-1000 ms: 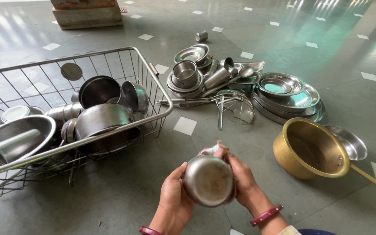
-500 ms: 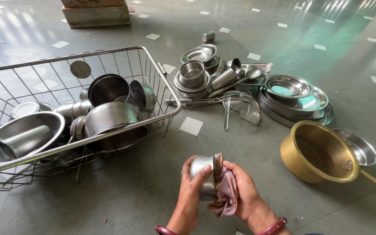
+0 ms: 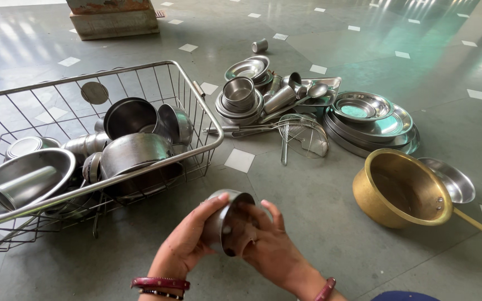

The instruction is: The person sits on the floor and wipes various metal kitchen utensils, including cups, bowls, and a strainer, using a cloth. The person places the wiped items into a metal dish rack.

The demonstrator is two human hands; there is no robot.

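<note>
Two hands engaged: small round steel pot (image 3: 227,220) is cradled low over the grey stone floor (image 3: 319,200) in the left hand (image 3: 188,242), grip closed around its wall, mouth tilted rightward so the right hand (image 3: 269,248), fingers curled on a brownish cloth (image 3: 246,237), reaches inside.

basket (image 3: 140,72) cut off left, brass pan handle (image 3: 478,226) cut off right

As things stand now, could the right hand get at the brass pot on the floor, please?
Probably yes: the brass pot lies on bare floor to the right of the right hand, nothing between. But that hand is busy inside the steel cup.
</note>
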